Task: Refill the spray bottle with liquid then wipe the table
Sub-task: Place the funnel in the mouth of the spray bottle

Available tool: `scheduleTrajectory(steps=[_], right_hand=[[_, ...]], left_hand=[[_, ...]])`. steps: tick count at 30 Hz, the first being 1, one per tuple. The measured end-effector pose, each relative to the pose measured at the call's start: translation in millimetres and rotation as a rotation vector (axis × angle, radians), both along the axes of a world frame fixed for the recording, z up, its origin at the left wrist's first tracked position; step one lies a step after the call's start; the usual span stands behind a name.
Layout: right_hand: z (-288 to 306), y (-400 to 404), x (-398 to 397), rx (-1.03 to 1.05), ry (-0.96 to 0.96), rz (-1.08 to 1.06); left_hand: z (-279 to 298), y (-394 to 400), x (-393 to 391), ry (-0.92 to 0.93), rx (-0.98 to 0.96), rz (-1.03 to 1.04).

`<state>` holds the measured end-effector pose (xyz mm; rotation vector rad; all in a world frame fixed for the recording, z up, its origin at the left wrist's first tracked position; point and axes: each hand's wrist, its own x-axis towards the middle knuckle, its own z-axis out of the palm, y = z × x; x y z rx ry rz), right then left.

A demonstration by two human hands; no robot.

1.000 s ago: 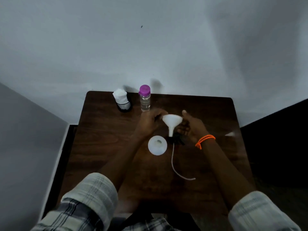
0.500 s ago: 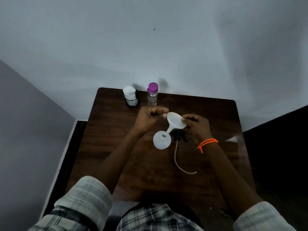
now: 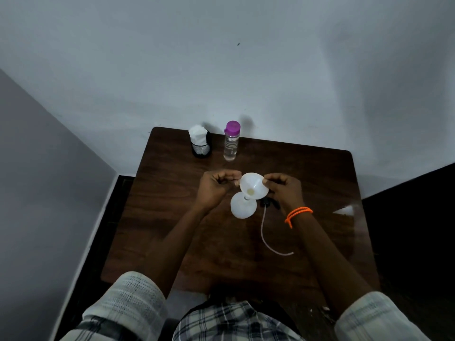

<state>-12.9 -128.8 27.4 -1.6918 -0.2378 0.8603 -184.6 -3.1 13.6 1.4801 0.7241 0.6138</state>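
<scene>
My left hand [image 3: 216,187] & right hand [image 3: 283,190], fingers curled, each pinch opposite rims of the funnel [image 3: 253,185]. Funnel's tilted, spout in the neck of the bottle [image 3: 242,207], mid counter [image 3: 172,217]. Sprayer head [image 3: 268,202] w/ tube lies just right of the bottle.

White spray bottle [image 3: 242,208] stood uncapped near middle of table [image 3: 320,183]. White funnel [image 3: 253,185] sat tilted, spout in bottle's neck. Black spray head [image 3: 267,202] lay just right of bottle, thin dip tube [image 3: 267,236] curling toward near edge. Clear bottle with purple cap [image 3: 231,143] stood upright by far edge, liquid inside.
</scene>
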Motion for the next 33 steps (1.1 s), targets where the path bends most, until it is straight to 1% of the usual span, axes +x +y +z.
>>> scheduleTrajectory(steps=[8, 16, 21, 24, 27, 33], right_hand=[[-12, 1, -3, -0.052, -0.052, 0.046], [-19, 0, -1, -0.098, -0.073, 0.089], [-17, 3, 2, -0.052, -0.041, 0.019], [-19, 4, 9, -0.039, 0.015, -0.031], [-24, 14, 20, -0.061, 0.019, -0.033], [-36, 50, 44, -0.159, -0.083, 0.066]], left_hand=[[-19, -1, -8, 0.021, 0.048, 0.008], [-27, -1, -12, -0.009, 0.024, -0.01], [-29, 4, -17, -0.023, 0.007, 0.062], [-35, 13, -18, 0.012, 0.001, 0.144], [-41, 24, -13, 0.068, -0.021, 0.213], [-50, 53, 18, 0.263, -0.125, 0.291]])
